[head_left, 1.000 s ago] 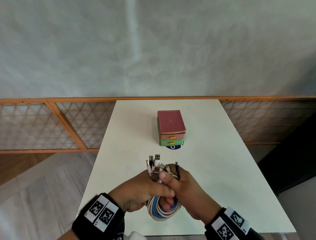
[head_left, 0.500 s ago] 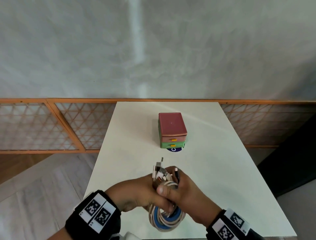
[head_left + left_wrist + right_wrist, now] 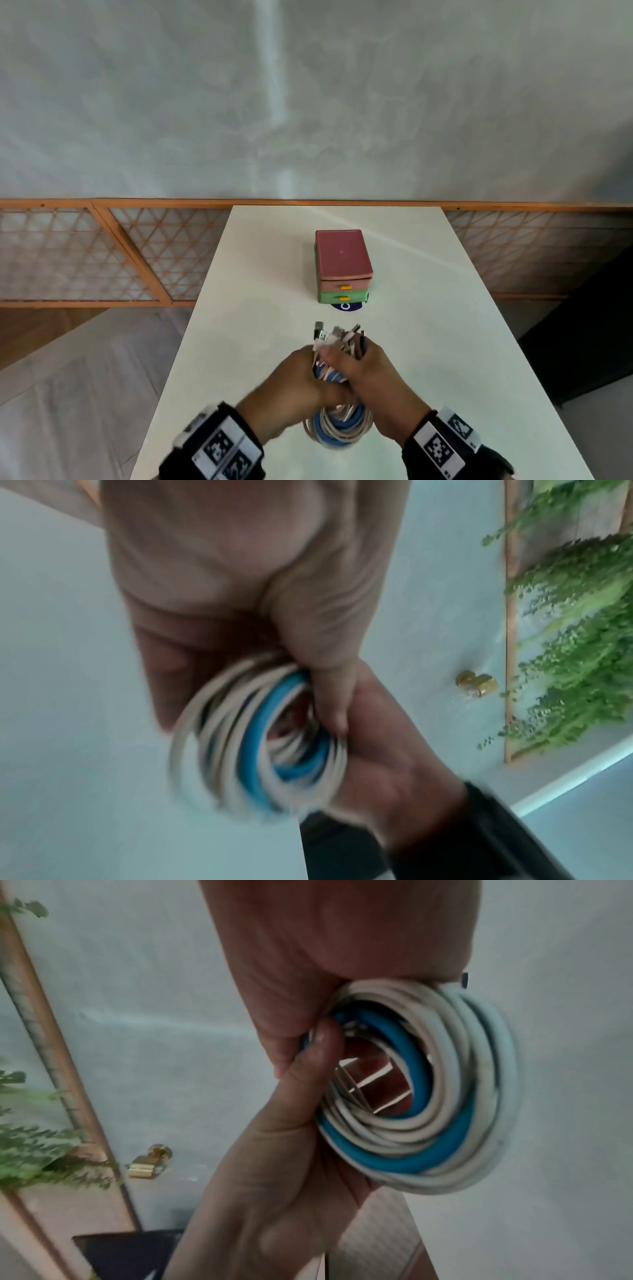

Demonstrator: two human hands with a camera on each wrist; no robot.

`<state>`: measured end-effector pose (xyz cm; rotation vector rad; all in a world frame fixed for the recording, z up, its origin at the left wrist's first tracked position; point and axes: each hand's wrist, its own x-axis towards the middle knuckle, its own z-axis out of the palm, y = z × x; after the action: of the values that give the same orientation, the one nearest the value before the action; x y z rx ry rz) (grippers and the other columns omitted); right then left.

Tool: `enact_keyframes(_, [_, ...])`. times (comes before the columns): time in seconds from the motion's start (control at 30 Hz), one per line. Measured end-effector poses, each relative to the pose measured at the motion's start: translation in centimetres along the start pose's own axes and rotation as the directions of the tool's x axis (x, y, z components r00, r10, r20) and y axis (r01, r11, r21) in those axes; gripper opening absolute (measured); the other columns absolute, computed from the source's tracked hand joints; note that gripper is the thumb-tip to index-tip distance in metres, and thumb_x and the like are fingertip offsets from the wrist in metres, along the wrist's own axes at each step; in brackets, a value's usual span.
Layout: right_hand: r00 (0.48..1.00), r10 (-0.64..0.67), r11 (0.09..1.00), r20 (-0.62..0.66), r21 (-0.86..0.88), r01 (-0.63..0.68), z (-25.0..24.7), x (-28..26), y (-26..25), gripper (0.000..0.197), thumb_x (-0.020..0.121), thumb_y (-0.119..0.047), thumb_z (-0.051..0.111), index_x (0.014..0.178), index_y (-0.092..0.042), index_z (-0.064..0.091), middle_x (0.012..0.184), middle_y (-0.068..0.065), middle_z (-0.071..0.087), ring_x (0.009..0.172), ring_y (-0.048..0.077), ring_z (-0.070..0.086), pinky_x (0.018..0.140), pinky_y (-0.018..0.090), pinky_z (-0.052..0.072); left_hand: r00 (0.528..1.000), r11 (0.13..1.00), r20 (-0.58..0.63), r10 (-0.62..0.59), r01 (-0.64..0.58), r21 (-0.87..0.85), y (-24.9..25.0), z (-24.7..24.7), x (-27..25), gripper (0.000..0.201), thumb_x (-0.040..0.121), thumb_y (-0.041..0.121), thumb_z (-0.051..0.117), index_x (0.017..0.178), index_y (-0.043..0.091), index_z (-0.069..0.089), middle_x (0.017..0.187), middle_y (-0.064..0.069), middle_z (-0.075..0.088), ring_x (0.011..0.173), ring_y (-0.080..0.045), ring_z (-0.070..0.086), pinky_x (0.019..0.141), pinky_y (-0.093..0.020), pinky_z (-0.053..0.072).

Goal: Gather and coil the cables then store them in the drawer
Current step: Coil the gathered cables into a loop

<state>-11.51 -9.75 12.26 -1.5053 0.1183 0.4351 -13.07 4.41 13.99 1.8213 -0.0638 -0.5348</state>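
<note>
At the near end of the white table (image 3: 445, 342), both hands close together around 1 bundle of coiled cables (image 3: 337, 426). The left hand (image 3: 291, 383) comes in from the near left, its fingers curled round the left side of the bundle. The right hand (image 3: 373, 380) comes in from the near right and wraps the other side, with its thumb lying across the top of the wires, so the 2 hands touch over the middle of the bundle. Each wrist wears a black band with square black-and-white markers (image 3: 222, 452).

The loops hang out below the hands toward the near edge: mostly white strands with 1 blue strand wound among them. In the left wrist view the coil (image 3: 260, 748) sits between the left palm and the right hand's fingers, though that picture is blurred. In the right wrist view the coil (image 3: 421, 1085) shows as a round ring of white and blue, gripped at its left side by both hands.

On the far side of the hands, the plug ends (image 3: 339, 334) stick up and out of the grip as a loose spray of metal connectors.

Farther along the table, well apart from the hands, stands a small drawer unit (image 3: 342, 263) with a dark red top, a pink drawer (image 3: 344, 285) and a green drawer (image 3: 343, 297) beneath it, each with a yellow handle, both closed. A dark blue round sticker (image 3: 346, 306) shows just at its near foot.

Beyond the table runs an orange lattice railing (image 3: 102, 253) and a grey wall (image 3: 308, 102).
</note>
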Motion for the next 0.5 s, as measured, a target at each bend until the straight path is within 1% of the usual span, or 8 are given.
enact_keyframes(0.07, [0.999,0.032,0.999,-0.017,0.034,-0.032,-0.6,0.9,-0.6,0.033,0.078,-0.034,0.077,0.1,-0.011,0.072,0.095,0.014,0.077,0.089,0.029,0.075,0.087,0.049,0.059,0.984,0.999,-0.177,0.034,-0.039,-0.03,-0.9,1.1,0.1,0.029,0.071,0.024,0.08,0.098,0.026,0.069,0.089,0.005,0.077,0.082,-0.007,0.073,0.074,-0.03,0.058])
enact_keyframes(0.13, [0.998,0.06,0.998,0.015,0.037,-0.06,-2.9,2.7,-0.5,0.035,0.082,-0.036,0.075,0.1,-0.007,0.07,0.096,0.019,0.076,0.084,0.029,0.074,0.083,0.048,0.06,0.972,0.997,-0.235,-0.014,-0.004,-0.076,-1.1,2.8,2.2,0.025,0.078,0.032,0.077,0.099,0.023,0.067,0.092,0.0,0.077,0.081,-0.008,0.073,0.08,-0.037,0.059])
enact_keyframes(0.17, [0.997,0.062,0.998,0.045,0.026,-0.064,-3.0,2.9,-0.7,0.036,0.084,-0.037,0.073,0.103,-0.006,0.068,0.096,0.018,0.075,0.083,0.028,0.073,0.08,0.043,0.06,0.975,0.998,-0.22,-0.026,0.012,-0.064,-1.0,2.6,2.3,0.022,0.085,0.034,0.073,0.102,0.023,0.066,0.094,0.001,0.076,0.081,-0.007,0.073,0.081,-0.035,0.059])
enact_keyframes(0.23, [0.992,0.071,0.997,0.106,0.017,-0.073,-3.1,3.2,-1.0,0.036,0.091,-0.038,0.066,0.109,-0.007,0.066,0.098,0.015,0.075,0.087,0.025,0.073,0.079,0.037,0.059,0.996,1.0,-0.088,0.0,-0.002,-0.017,-0.3,2.1,2.6,0.018,0.094,0.033,0.063,0.112,0.028,0.06,0.1,0.006,0.074,0.086,-0.006,0.073,0.079,-0.026,0.059])
enact_keyframes(0.27, [0.989,0.075,0.997,0.128,0.009,-0.077,-3.2,3.3,-1.0,0.036,0.093,-0.039,0.063,0.111,-0.008,0.064,0.099,0.013,0.075,0.091,0.025,0.073,0.081,0.037,0.059,1.0,1.0,-0.019,0.011,-0.011,-0.009,-0.2,1.9,2.9,0.018,0.096,0.032,0.06,0.114,0.03,0.058,0.102,0.007,0.074,0.088,-0.008,0.073,0.079,-0.024,0.058])
enact_keyframes(0.3, [0.985,0.082,0.996,0.149,0.007,-0.084,-3.4,3.5,-0.9,0.035,0.094,-0.04,0.061,0.113,-0.01,0.063,0.102,0.014,0.075,0.095,0.026,0.073,0.084,0.038,0.059,1.0,1.0,0.008,0.014,-0.014,-0.006,-0.1,1.7,3.4,0.018,0.097,0.033,0.059,0.115,0.031,0.058,0.104,0.006,0.074,0.091,-0.011,0.073,0.08,-0.025,0.058])
enact_keyframes(0.4, [0.984,0.079,0.996,0.16,0.024,-0.084,-4.0,4.2,-0.7,0.032,0.096,-0.039,0.058,0.115,-0.014,0.062,0.108,0.015,0.073,0.103,0.028,0.071,0.089,0.04,0.057,1.0,0.999,-0.029,0.008,-0.009,-0.035,-0.5,1.8,4.5,0.018,0.096,0.031,0.06,0.113,0.028,0.061,0.105,0.001,0.075,0.094,-0.019,0.073,0.086,-0.035,0.059])
enact_keyframes(0.5, [0.987,0.089,0.996,0.132,-0.034,-0.085,-4.1,4.5,-0.4,0.027,0.095,-0.042,0.057,0.11,-0.021,0.064,0.106,0.005,0.073,0.102,0.02,0.07,0.095,0.04,0.055,0.994,0.986,-0.106,-0.03,0.012,-0.169,-1.0,3.0,4.6,0.018,0.094,0.028,0.065,0.11,0.019,0.066,0.103,-0.007,0.076,0.096,-0.025,0.073,0.085,-0.038,0.06])
